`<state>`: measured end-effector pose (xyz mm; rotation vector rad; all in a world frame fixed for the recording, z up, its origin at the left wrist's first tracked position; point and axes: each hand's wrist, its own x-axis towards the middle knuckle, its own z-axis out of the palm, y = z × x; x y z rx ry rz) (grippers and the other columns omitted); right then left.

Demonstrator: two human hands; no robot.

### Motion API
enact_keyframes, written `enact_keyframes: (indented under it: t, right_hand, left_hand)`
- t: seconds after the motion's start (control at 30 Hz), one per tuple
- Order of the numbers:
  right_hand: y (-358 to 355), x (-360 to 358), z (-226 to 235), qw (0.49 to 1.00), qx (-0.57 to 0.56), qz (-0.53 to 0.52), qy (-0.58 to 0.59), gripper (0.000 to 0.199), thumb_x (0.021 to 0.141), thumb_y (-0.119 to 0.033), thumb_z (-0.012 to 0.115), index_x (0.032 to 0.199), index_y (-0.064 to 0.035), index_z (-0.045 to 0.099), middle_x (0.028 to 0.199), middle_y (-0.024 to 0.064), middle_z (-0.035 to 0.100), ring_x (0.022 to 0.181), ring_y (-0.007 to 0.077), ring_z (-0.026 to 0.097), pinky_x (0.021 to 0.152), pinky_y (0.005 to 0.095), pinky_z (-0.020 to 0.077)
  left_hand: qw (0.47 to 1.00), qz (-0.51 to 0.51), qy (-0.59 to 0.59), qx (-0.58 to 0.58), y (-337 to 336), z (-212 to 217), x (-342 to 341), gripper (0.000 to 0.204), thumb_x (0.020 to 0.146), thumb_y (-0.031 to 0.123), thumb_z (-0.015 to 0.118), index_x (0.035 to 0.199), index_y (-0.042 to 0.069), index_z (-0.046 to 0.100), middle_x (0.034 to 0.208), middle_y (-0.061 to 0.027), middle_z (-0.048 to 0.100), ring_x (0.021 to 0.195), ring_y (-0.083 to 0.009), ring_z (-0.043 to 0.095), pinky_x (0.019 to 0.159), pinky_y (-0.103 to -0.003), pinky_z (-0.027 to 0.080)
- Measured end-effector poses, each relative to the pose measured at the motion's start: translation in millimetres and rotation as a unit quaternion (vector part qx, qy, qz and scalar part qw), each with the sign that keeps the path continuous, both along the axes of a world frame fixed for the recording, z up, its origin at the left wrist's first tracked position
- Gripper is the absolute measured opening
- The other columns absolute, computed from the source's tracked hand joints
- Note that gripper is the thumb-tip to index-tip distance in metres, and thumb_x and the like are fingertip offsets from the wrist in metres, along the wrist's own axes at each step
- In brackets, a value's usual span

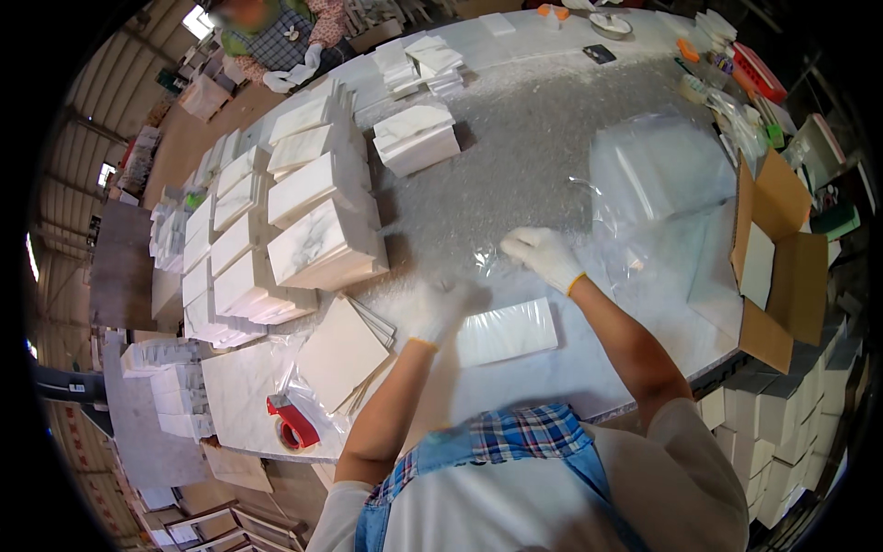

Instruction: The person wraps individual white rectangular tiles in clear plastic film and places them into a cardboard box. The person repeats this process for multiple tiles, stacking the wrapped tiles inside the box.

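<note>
My left hand [430, 313], in a white glove, is smeared by motion above the table, between a stack of flat tiles [342, 348] and a tile wrapped in clear plastic [509, 333]. Its fingers cannot be made out. My right hand [544, 258], gloved too, is farther forward, beyond the wrapped tile, with its fingers drawn together. What it holds, if anything, cannot be made out. A shiny bit of clear plastic [484, 261] shows just left of its fingertips. Clear plastic bags [648, 175] lie spread on the table to the right.
Stacked marble-look tiles [322, 244] crowd the table's left side, with another stack [414, 140] farther back. A red tape dispenser [294, 425] is at the near left. On the right stands an open cardboard box [796, 290]. Across the table, a gloved co-worker [285, 46] handles something white.
</note>
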<state>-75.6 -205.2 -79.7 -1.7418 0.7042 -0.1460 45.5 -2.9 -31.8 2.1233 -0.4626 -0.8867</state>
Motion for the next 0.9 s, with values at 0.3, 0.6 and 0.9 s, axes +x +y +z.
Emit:
enact_keyframes:
  t: [0.3,0.6,0.9]
  right_hand:
    - [3,5,-14,0.977,-0.190,0.079,0.060,0.037,0.093,-0.048,0.059,0.105,-0.0179,0.078,0.102,0.0152,0.075,0.095,0.0382,0.070,0.084,0.0483,0.0537]
    - [8,4,-31,0.972,-0.226,0.063,0.027,0.035,0.094,-0.049,0.058,0.101,-0.0204,0.076,0.098,0.0117,0.075,0.092,0.0365,0.072,0.081,0.0492,0.0549]
    - [11,1,-31,0.967,-0.248,0.051,-0.001,0.033,0.097,-0.047,0.056,0.098,-0.0196,0.074,0.094,0.0094,0.075,0.087,0.0345,0.071,0.077,0.0487,0.0547]
  left_hand:
    - [0.825,-0.144,-0.545,0.036,-47,-14,71,0.029,0.080,0.027,0.080,0.102,0.011,0.069,0.093,-0.0118,0.070,0.090,-0.0335,0.068,0.077,-0.047,0.050]
    - [0.761,-0.198,-0.575,0.228,-182,38,218,0.079,0.072,0.038,0.085,0.140,0.013,0.053,0.134,-0.0152,0.062,0.124,-0.0382,0.061,0.097,-0.054,0.051]
    - [0.804,-0.336,-0.446,0.205,-208,40,288,0.111,0.062,0.045,0.087,0.155,0.008,0.039,0.153,-0.0260,0.050,0.140,-0.0445,0.050,0.114,-0.046,0.043]
